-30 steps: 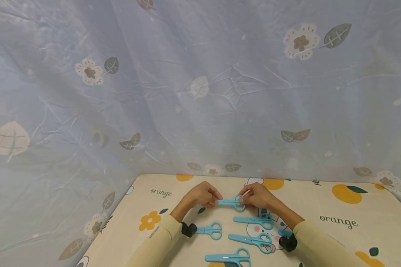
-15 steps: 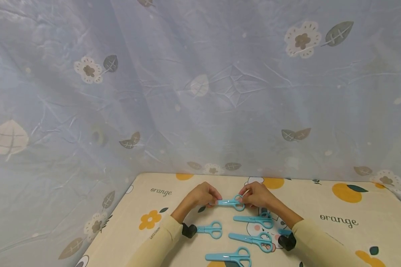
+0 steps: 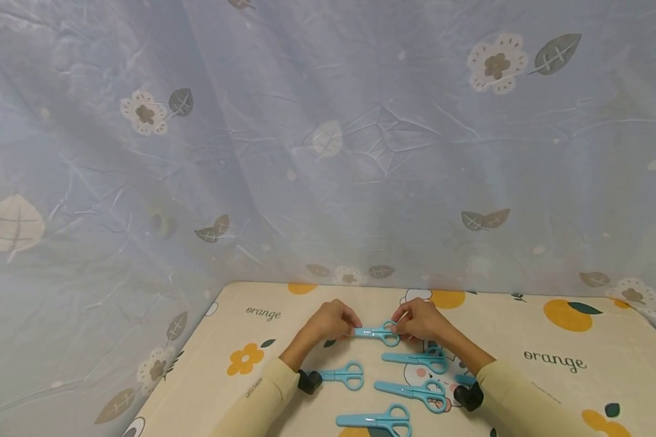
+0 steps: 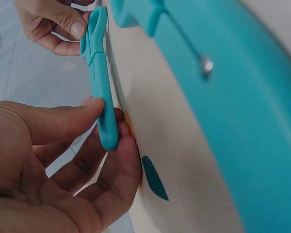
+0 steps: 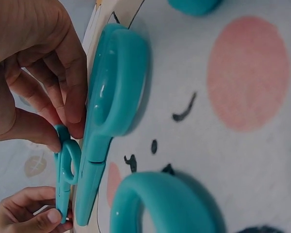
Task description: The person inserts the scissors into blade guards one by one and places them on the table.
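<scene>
A pair of light-blue scissors (image 3: 367, 332), blades together, lies crosswise between both hands near the back of the table. My left hand (image 3: 332, 320) pinches the blade end between thumb and fingers. At the other end, my right hand (image 3: 422, 320) grips the finger loops with thumb and fingertips. The left wrist view shows the same scissors (image 4: 101, 77) with a rounded blue blade cover under the left thumb. Close to the right hand lies another pair of blue scissors (image 5: 92, 179), its loops pointing the same way.
More blue scissors lie nearer the front: one pair (image 3: 410, 390) at centre, one (image 3: 366, 420) at the front edge of view, one (image 3: 341, 377) by the left wrist camera (image 3: 310, 380). A blue piece (image 3: 466, 380) shows partly behind the right wrist camera (image 3: 469, 396). A patterned curtain (image 3: 328, 200) stands behind.
Both hands keep their hold on the scissors, which shift very slightly to the left. The other scissors stay where they were.
</scene>
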Action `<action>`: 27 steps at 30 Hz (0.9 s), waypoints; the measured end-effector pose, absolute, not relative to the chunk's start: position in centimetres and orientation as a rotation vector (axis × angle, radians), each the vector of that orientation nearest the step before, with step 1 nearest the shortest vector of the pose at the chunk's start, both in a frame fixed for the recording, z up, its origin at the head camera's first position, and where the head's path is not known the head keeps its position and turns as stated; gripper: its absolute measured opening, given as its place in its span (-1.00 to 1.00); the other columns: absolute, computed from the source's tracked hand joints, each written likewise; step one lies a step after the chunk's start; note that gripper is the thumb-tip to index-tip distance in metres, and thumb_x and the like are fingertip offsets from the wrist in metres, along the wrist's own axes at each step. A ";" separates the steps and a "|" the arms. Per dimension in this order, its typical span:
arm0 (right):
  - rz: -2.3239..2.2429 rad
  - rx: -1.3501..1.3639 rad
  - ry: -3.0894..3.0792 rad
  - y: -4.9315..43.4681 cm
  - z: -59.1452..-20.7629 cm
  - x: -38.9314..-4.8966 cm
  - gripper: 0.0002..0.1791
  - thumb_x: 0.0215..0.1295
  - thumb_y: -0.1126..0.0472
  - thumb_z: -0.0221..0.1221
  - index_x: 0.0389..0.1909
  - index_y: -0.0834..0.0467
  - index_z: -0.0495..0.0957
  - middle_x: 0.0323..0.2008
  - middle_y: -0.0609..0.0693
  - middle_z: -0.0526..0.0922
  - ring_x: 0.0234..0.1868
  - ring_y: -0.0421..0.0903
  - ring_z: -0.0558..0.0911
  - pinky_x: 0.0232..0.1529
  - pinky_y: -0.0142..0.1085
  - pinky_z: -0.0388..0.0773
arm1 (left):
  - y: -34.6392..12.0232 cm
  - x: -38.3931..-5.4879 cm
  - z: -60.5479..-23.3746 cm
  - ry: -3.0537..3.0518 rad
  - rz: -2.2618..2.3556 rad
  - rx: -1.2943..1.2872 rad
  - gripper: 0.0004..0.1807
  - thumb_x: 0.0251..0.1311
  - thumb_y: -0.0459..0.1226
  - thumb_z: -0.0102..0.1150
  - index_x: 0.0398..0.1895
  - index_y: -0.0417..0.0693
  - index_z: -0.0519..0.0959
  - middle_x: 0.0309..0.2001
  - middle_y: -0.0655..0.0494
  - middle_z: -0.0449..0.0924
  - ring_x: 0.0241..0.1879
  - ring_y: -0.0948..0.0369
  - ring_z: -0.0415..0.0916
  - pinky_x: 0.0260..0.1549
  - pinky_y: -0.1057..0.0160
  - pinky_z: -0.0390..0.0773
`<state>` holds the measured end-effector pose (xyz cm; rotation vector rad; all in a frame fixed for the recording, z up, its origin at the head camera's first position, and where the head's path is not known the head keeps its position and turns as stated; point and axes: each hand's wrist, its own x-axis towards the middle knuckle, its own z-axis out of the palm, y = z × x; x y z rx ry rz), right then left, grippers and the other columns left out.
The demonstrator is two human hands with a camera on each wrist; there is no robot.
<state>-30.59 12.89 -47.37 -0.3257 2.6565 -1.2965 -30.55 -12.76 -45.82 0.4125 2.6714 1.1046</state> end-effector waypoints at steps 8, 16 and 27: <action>-1.294 -0.341 2.646 12.9 -47.3 -30.2 -0.87 0.22 0.33 0.49 -0.24 0.23 0.76 -0.49 -0.02 0.75 -0.47 -0.12 0.75 -0.45 -0.26 0.71 | -12.8 -30.1 -45.8 2.735 1.033 0.430 -0.79 0.15 -0.56 0.40 -0.30 -0.11 0.84 -0.41 0.09 0.76 -0.48 0.22 0.46 -0.53 0.33 0.47; -1.270 -0.381 2.625 13.2 -47.2 -30.2 -0.85 0.28 0.28 0.48 -0.18 0.22 0.76 -0.43 -0.02 0.74 -0.48 -0.14 0.69 -0.43 -0.29 0.67 | -13.4 -30.1 -46.0 2.758 1.031 0.461 -0.80 0.10 -0.53 0.46 -0.32 -0.06 0.85 -0.28 0.11 0.83 -0.29 0.24 0.59 -0.25 0.24 0.60; -1.292 -0.450 2.590 14.2 -46.7 -30.1 -0.81 0.30 0.32 0.45 -0.10 0.28 0.76 -0.35 0.02 0.75 -0.43 -0.12 0.69 -0.37 -0.25 0.68 | -14.0 -30.1 -45.7 2.739 1.026 0.517 -0.90 0.24 -0.34 0.50 -0.20 -0.04 0.87 0.01 0.04 0.85 -0.06 0.11 0.74 -0.06 0.12 0.71</action>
